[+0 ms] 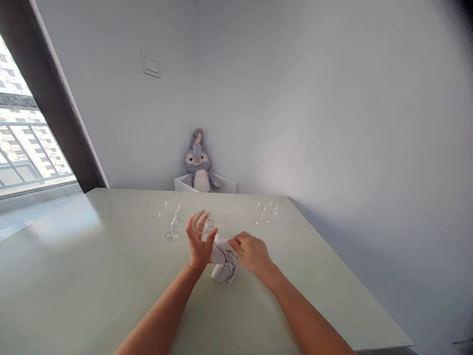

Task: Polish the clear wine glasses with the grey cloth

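My left hand (199, 244) is closed around a clear wine glass (202, 224), tilted above the table with a round end facing me. Just to its right, my right hand (253, 251) pinches the edge of a pale grey cloth (220, 245). The cloth hangs between the two hands, and its crumpled lower part bunches up below them. Whether the cloth touches the glass is hard to see.
On the pale table (121, 296), stemmed glasses (172, 224) stand at the left and more glasses (261, 209) at the back right. Behind the far edge a plush toy (201, 172) sits in a white basket (227, 185). Walls border the back and right.
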Available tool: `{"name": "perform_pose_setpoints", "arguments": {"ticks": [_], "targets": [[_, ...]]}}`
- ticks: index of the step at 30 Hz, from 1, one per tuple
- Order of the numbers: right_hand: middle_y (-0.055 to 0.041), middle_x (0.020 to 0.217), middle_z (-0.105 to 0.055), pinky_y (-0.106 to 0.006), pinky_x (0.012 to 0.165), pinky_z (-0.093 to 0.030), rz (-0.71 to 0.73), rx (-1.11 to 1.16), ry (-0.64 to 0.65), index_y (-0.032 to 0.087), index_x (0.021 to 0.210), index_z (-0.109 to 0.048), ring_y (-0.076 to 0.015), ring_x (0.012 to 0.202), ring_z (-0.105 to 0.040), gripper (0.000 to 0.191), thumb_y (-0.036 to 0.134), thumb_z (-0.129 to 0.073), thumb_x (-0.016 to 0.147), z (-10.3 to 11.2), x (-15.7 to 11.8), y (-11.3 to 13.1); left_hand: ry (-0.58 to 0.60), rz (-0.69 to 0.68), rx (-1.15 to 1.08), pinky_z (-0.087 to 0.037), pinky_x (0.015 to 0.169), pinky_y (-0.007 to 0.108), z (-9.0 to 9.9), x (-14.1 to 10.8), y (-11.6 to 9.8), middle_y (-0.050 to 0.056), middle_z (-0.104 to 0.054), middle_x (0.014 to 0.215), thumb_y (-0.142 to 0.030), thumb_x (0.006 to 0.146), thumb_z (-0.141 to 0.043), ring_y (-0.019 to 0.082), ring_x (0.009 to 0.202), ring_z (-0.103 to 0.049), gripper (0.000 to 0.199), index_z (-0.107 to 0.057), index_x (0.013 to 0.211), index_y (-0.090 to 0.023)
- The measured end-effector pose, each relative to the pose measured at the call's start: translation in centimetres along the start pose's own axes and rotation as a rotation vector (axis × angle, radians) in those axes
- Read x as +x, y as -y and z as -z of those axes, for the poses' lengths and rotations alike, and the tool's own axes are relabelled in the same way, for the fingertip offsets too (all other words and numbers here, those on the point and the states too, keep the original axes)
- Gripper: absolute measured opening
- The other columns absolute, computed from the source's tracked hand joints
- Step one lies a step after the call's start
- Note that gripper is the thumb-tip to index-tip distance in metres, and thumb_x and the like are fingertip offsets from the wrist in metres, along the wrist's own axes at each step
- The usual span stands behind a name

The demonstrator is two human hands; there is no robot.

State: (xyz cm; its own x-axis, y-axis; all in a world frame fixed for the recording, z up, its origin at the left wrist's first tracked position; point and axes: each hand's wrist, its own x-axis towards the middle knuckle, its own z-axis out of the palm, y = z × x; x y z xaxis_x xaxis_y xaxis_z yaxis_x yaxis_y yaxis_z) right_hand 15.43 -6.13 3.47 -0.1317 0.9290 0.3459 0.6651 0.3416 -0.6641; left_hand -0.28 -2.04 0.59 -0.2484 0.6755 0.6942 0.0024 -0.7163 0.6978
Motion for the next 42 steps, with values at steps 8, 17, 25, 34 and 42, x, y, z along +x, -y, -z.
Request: {"name": "perform_pose_setpoints", "arguments": {"ticks": [8, 17, 25, 34, 42], "targets": [[0.0008, 0.069, -0.059, -0.024, 0.055, -0.032, 0.083, -0.089, -0.011, 0.025, 0.072, -0.061, -0.0132, 0.059, -0.049, 0.011, 0.022, -0.05, 0.073, -1.8, 1.2, -0.6, 0.328, 0.018, -0.029, -0.039, 0.09, 0.045, -1.8, -3.5, -0.1, 0.014, -0.035, 0.132, -0.031, 0.077, -0.055, 0.025, 0.117, -0.043, 0.071, -0.01, 0.131, -0.031], [-0.007, 0.078, -0.066, -0.028, 0.066, -0.04, -0.423, -0.026, -0.496, 0.016, 0.093, -0.062, -0.0201, 0.071, -0.058, 0.039, 0.046, -0.047, 0.073, 3.7, 1.2, -12.5, 0.672, 0.229, 0.501, -0.035, 0.091, 0.041, -1.9, -4.3, 1.3, 0.006, -0.05, 0.12, -0.033, 0.079, -0.048, 0.022, 0.111, -0.046, 0.052, -0.03, 0.128, -0.028], [-0.0113, 0.076, -0.066, -0.027, 0.057, -0.039, -0.676, -0.124, -0.551, 0.013, 0.087, -0.065, -0.0226, 0.069, -0.06, 0.035, 0.038, -0.048, 0.068, 8.3, 3.6, -21.2, 0.645, 0.301, 0.483, -0.039, 0.085, 0.04, -2.1, -4.6, 2.1, 0.005, -0.058, 0.108, -0.03, 0.078, -0.045, 0.021, 0.1, -0.052, 0.046, -0.038, 0.124, -0.028], [-0.0094, 0.075, -0.065, -0.027, 0.059, -0.039, -0.669, -0.11, -0.527, 0.014, 0.085, -0.064, -0.0208, 0.067, -0.058, 0.032, 0.035, -0.053, 0.064, 7.5, 6.1, -22.6, 0.679, 0.315, 0.458, -0.04, 0.08, 0.037, -2.1, -4.5, 1.7, 0.002, -0.062, 0.095, -0.03, 0.078, -0.046, 0.019, 0.087, -0.055, 0.044, -0.041, 0.121, -0.028], [-0.008, 0.077, -0.062, -0.027, 0.057, -0.039, -0.588, -0.032, -0.587, 0.014, 0.093, -0.056, -0.0171, 0.062, -0.053, 0.035, 0.039, -0.047, 0.07, 5.7, 2.8, -17.9, 0.033, 0.147, 0.276, -0.038, 0.082, 0.031, -1.6, -2.1, 0.3, 0.004, -0.053, 0.09, -0.028, 0.082, -0.042, 0.015, 0.085, -0.051, 0.03, -0.043, 0.111, -0.022]]}}
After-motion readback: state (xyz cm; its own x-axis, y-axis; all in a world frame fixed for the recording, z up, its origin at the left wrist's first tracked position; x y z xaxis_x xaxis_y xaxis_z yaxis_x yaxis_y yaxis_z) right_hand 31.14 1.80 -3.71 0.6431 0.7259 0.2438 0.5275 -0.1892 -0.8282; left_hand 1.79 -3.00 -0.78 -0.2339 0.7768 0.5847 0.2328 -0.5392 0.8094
